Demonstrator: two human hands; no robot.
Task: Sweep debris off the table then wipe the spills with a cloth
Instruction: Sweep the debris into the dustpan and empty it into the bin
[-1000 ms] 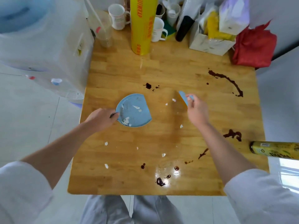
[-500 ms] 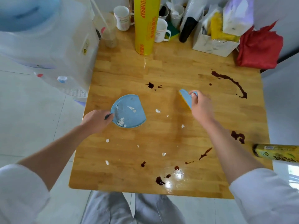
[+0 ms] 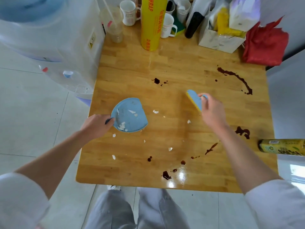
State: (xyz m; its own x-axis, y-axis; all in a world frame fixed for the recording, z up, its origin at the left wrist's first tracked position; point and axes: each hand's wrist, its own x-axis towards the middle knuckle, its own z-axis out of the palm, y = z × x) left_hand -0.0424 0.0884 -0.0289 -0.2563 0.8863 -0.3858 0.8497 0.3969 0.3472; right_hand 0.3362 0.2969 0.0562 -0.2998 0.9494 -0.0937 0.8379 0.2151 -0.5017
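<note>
My left hand grips the handle of a small blue dustpan lying on the wooden table; several white scraps lie in the pan. To the right, my right hand holds a small blue brush with yellow bristles, tilted above the table. White debris bits lie between pan and brush, with more toward the near edge. Dark brown spills streak the far right, the right side, and the near edge.
A water dispenser stands left of the table. At the back stand a yellow cling-wrap roll, mugs, a plastic cup, a box of items and a red cloth. A yellow can lies at the right edge.
The dustpan in my left hand shifted left, away from the brush. My right hand lifted the brush slightly; a white scrap now lies exposed between them.
</note>
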